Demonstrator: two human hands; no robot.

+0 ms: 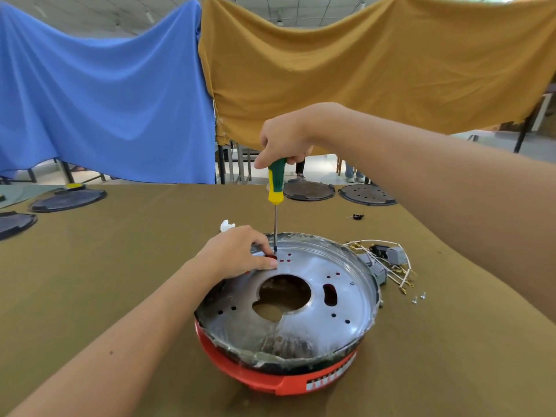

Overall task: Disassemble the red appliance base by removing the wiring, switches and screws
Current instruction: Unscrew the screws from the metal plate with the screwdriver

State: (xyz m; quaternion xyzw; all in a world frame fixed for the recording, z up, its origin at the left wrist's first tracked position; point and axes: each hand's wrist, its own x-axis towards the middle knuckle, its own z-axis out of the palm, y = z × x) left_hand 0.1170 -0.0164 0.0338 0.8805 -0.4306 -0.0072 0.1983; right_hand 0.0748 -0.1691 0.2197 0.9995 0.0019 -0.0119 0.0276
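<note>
The red appliance base sits on the table with a shiny metal plate on top, pierced by a large central hole and several small ones. My right hand grips the green and yellow handle of a screwdriver held upright, its tip set at the plate's far left part. My left hand rests on the plate's far left rim, fingertips right beside the screwdriver tip. A bundle of white wires with grey switches lies on the table to the right of the base. Two loose screws lie near it.
Dark round covers lie at the far right and far left of the olive-covered table. A small black part and a white crumpled scrap lie behind the base. Blue and mustard cloths hang behind.
</note>
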